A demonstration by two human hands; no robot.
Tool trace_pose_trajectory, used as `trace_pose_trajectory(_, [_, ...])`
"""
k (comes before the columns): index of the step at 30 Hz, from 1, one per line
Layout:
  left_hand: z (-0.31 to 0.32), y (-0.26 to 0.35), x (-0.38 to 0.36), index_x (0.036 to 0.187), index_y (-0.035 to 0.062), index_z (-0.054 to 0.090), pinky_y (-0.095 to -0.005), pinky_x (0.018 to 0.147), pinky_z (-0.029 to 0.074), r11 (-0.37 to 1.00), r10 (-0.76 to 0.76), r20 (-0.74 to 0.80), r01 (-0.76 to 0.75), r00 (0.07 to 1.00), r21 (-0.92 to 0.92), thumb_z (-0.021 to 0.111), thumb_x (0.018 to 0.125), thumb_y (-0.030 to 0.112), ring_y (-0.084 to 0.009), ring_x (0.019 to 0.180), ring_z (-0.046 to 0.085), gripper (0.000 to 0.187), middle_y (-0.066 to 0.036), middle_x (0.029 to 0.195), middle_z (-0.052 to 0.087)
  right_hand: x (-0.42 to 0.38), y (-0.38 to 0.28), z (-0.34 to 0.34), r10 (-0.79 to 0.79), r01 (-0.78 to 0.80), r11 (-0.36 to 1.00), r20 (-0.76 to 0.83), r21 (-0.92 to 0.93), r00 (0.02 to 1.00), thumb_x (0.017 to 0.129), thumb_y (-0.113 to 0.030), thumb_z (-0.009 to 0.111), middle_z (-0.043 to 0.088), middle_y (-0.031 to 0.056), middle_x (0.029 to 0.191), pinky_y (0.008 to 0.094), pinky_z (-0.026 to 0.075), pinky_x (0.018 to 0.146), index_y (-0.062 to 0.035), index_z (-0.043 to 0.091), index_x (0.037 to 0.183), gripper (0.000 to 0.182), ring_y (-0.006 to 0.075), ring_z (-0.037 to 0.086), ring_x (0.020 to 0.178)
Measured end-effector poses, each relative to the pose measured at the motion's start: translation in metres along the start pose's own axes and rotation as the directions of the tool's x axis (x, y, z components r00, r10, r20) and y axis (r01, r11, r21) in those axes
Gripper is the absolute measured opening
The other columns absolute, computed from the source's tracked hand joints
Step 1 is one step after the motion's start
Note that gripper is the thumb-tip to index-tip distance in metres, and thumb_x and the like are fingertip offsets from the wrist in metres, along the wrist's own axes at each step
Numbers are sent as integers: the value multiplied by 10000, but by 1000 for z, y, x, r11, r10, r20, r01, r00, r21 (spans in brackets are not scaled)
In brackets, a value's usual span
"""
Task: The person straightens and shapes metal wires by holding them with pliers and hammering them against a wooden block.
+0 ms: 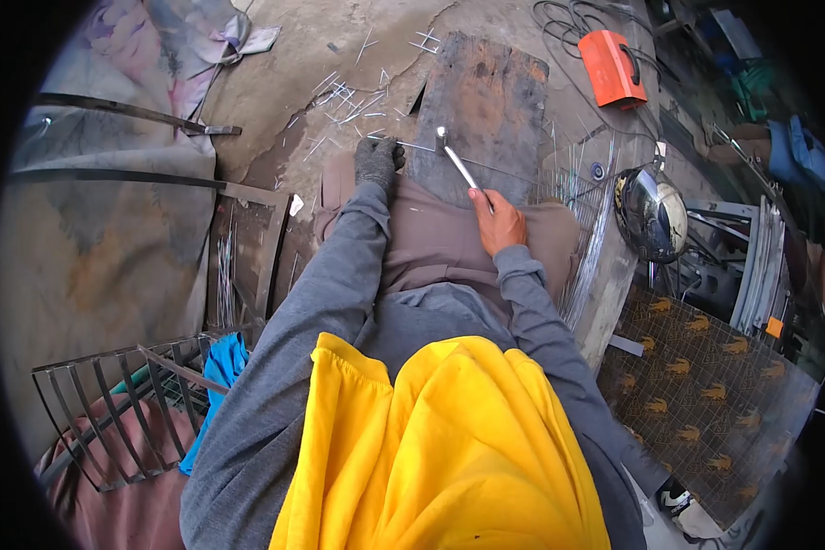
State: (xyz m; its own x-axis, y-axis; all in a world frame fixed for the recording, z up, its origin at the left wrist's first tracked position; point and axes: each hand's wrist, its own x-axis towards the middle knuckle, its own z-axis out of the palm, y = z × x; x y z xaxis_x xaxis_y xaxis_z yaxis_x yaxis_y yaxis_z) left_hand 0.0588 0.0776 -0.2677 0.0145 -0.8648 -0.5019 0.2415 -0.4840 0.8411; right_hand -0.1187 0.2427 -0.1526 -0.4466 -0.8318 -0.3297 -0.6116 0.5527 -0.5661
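My left hand [377, 163], in a dark grey knitted glove, is closed on a thin metal rod [414, 146] that points right toward the worn board. Bare and wrapped round a handle, my right hand [498, 223] grips a hammer [461, 169] with a silvery shaft. The hammer's head is over the left part of the dark, rust-stained board [500, 101], close to the rod's right end. Both hands are in front of my knees. Short cut rods [346, 103] lie scattered on the floor beyond my left hand.
An orange machine [611, 69] with a black handle and cables stands at the upper right. Near my right knee are long thin rods [592, 243] and a welding helmet [651, 215]. Metal frames and a patterned panel [706, 385] lie farther right; a barred metal rack [124, 408] is at left.
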Motion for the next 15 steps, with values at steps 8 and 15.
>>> trace_pose_trajectory(8, [-6, -4, 6, 1022, 17, 527, -355, 614, 615, 990, -24, -7, 22, 1000, -138, 575, 934, 48, -244, 755, 689, 105, -133, 903, 633, -25, 17, -35, -8, 50, 983, -236, 175, 972, 940, -580, 528, 688, 213, 907, 481, 489, 764, -110, 671, 1112, 521, 430, 649, 886])
trace_pose_trajectory(15, [-5, 4, 2, 1063, 9, 521, -314, 577, 603, 988, -41, 17, 43, 999, -151, 596, 919, 52, -214, 721, 682, 169, -138, 914, 637, -18, 30, -27, 36, -25, 997, -157, 74, 987, 948, -573, 516, 681, 219, 885, 493, 485, 747, -120, 670, 1091, 500, 456, 635, 867])
